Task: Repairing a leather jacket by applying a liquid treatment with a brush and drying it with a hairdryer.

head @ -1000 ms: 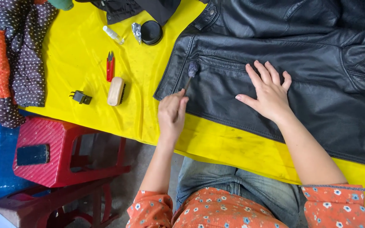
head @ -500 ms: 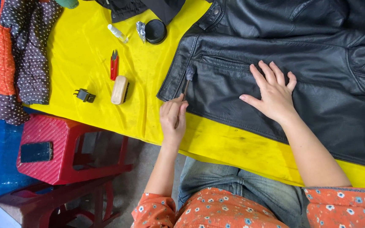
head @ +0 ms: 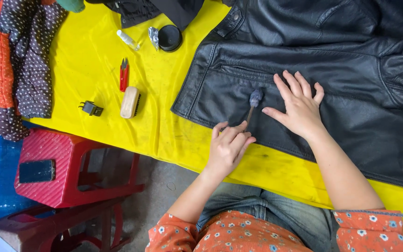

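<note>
A black leather jacket [head: 350, 70] lies spread over a yellow table cover [head: 89, 60]. My left hand [head: 227, 147] grips the thin handle of a small dauber brush [head: 254, 99], whose grey tuft rests on the jacket's lower front panel near a pocket seam. My right hand [head: 299, 102] lies flat on the leather just right of the tuft, fingers spread, holding nothing.
On the yellow cover to the left lie a wooden brush [head: 130, 102], red thread snips [head: 124, 74], a small black plug [head: 92, 108], a clear little bottle [head: 128, 40] and a round black tin [head: 170, 38]. A dotted garment [head: 19, 65] hangs at the left edge. A phone [head: 36, 171] rests on a red stool [head: 71, 172].
My left hand has shifted right along the jacket's lower panel, carrying the brush tuft closer to my right hand. The right hand has stayed pressed on the leather.
</note>
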